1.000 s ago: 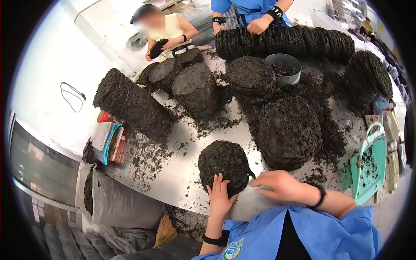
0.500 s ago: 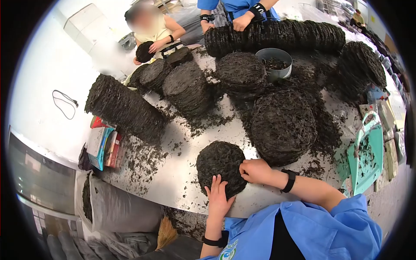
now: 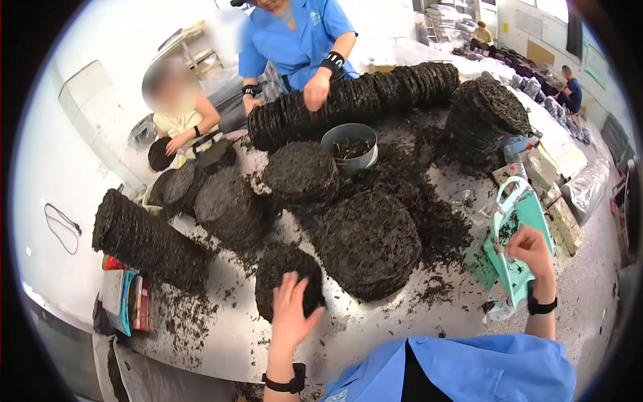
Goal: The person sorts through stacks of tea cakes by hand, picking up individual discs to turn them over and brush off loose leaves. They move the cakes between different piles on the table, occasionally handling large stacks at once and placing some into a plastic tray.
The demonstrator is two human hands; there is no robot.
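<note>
right hand [image 3: 532, 249] moved to dustpan [image 3: 510, 231], gripping it | left hand [image 3: 293, 309] open on round cake [image 3: 284, 268], face up

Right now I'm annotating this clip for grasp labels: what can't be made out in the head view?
Head view only:
Dark round pressed-leaf cake: its near side, covered by the left hand.
Right hand: whether it grips the teal plastic dustpan; fingers curl out of sight.
Grey metal bowl: contents too small.
Coloured packets at far left: print too small, lens-warped.
</note>
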